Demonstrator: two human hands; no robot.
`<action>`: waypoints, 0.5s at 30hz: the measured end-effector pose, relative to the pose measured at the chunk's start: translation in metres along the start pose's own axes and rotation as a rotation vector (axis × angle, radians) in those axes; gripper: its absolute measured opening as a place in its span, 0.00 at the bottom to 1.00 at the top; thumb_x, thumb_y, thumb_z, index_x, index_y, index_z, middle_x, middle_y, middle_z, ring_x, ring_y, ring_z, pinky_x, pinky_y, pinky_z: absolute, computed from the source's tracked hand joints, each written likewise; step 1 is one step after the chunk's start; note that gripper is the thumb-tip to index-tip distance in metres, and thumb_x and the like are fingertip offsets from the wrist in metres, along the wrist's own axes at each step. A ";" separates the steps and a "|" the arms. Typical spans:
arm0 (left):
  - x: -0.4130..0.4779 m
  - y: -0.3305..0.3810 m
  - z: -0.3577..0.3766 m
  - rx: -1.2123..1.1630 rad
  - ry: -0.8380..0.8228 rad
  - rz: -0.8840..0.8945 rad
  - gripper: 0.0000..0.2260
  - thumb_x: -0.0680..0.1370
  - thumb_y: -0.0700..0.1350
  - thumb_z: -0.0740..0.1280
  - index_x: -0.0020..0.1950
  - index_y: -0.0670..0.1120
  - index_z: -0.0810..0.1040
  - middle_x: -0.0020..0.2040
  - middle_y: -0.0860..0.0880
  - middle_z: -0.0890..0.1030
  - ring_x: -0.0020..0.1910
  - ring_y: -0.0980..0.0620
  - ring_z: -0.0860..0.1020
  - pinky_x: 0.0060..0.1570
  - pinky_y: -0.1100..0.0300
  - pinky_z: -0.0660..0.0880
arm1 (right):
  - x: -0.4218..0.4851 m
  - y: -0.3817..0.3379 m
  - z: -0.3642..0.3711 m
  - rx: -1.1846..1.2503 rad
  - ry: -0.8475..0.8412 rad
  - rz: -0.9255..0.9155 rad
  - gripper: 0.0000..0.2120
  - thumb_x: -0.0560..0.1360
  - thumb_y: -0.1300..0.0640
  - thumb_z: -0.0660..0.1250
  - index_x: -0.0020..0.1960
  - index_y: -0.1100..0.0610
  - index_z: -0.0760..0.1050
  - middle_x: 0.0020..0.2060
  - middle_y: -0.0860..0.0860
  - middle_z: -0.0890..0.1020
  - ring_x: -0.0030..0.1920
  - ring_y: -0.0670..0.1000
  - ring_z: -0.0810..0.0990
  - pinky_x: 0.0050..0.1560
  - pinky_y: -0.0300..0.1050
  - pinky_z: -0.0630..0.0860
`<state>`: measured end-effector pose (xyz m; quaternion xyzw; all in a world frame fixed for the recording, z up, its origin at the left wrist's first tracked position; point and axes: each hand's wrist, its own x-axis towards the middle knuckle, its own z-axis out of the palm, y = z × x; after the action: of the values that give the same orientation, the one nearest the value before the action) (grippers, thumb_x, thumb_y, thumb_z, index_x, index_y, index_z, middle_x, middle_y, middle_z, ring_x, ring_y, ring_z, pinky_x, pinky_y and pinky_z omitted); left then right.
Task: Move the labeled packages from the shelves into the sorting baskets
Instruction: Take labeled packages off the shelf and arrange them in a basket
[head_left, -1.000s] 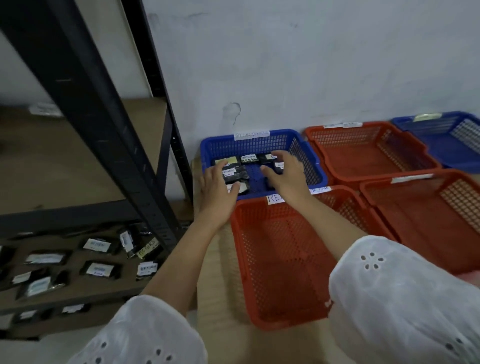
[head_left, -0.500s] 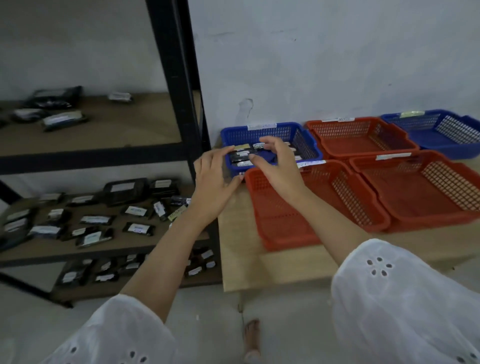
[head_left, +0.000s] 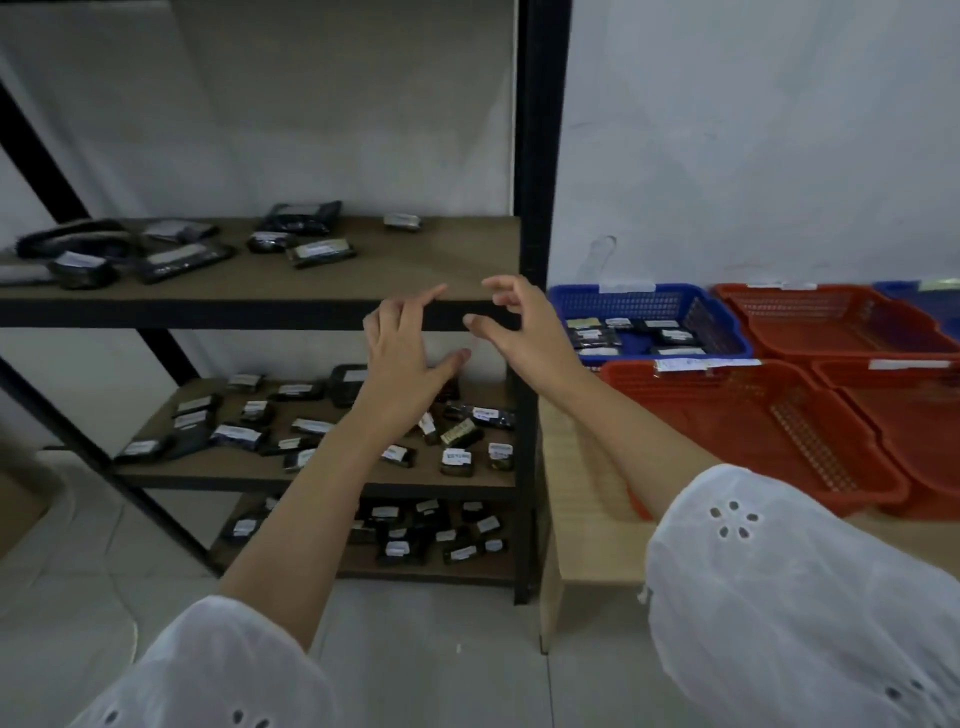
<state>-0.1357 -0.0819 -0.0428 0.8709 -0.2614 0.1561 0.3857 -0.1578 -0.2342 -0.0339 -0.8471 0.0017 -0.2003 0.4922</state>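
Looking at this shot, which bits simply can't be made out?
- Head view: label writing on the packages, too small and blurred.
- Head view: part of the middle shelf, hidden behind the left hand and forearm.
- Head view: far blue basket, cut off by the right edge.

Left hand (head_left: 402, 371): raised, back toward the camera, fingers straight and spread, thumb out to the right, holding nothing.
Right hand (head_left: 527, 340): raised just beside it, fingers loosely curled, thumb pointing left, holding nothing.
Forearms: bare, both reaching forward.
Sleeves (head_left: 789, 587): white, eyelet-patterned.
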 end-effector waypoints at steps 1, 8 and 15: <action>0.005 -0.011 -0.008 0.004 0.010 -0.005 0.30 0.74 0.49 0.69 0.73 0.54 0.60 0.67 0.47 0.62 0.66 0.48 0.58 0.64 0.56 0.58 | 0.007 -0.006 0.011 0.014 -0.009 0.005 0.22 0.73 0.48 0.69 0.64 0.48 0.69 0.60 0.48 0.72 0.62 0.48 0.69 0.63 0.46 0.67; 0.043 -0.107 -0.079 0.054 0.015 -0.018 0.30 0.75 0.52 0.68 0.74 0.54 0.59 0.67 0.47 0.62 0.65 0.48 0.59 0.63 0.55 0.59 | 0.070 -0.049 0.111 0.130 -0.074 0.080 0.20 0.74 0.50 0.68 0.64 0.51 0.69 0.55 0.52 0.73 0.55 0.49 0.74 0.56 0.45 0.72; 0.085 -0.194 -0.139 0.057 0.025 -0.066 0.29 0.74 0.51 0.69 0.73 0.54 0.61 0.67 0.45 0.64 0.66 0.44 0.60 0.65 0.50 0.61 | 0.137 -0.082 0.203 0.126 -0.054 0.147 0.12 0.76 0.50 0.66 0.58 0.54 0.73 0.52 0.51 0.77 0.47 0.45 0.75 0.43 0.39 0.70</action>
<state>0.0358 0.1038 -0.0263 0.8878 -0.2231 0.1613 0.3689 0.0211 -0.0501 -0.0073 -0.8172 0.0382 -0.1406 0.5577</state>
